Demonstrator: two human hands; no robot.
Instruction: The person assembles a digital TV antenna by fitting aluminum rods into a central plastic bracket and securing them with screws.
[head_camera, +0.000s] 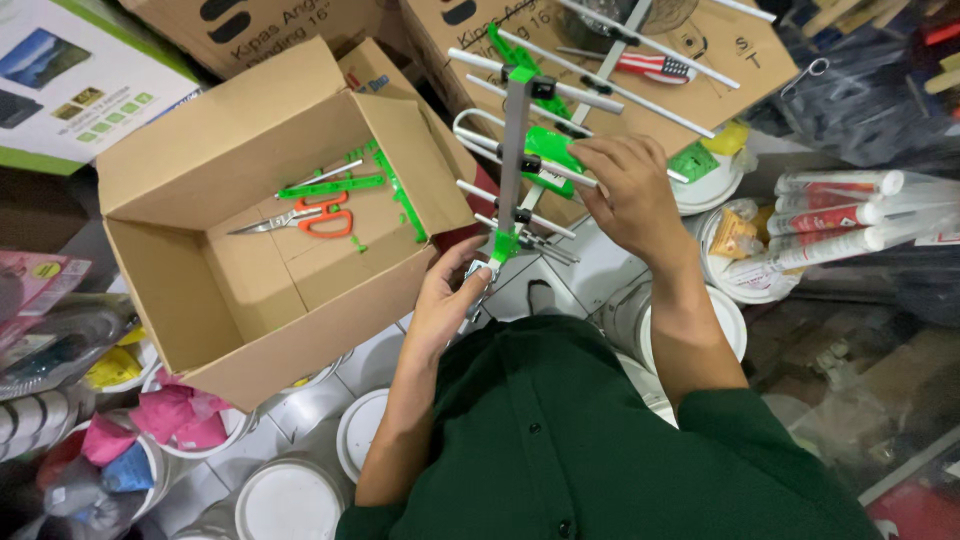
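Seen from the head camera, there is one antenna (527, 150), a grey bar crossed by several silver rods with green plastic clips, held up at the middle of the scene, just right of one open cardboard box (255, 215). The left hand (447, 300) is at the near end of the bar, its fingers curled round the small metal piece at the bottom, with the thumb on the left of it. The right hand (628, 192) is farther up and to the right, fingers closed on a green clip and the rods beside it, so the bar stands left of its fingertips.

Inside the box lie one pair of orange-handled scissors (305, 218) and a few loose green plastic parts (372, 182) with a rod, toward its far side. At the right, about four white tubes (835, 212) lie stacked side by side. Several round white lids (288, 503) show below, near the person's green shirt (590, 450). Two more cardboard boxes stand at the far edge.
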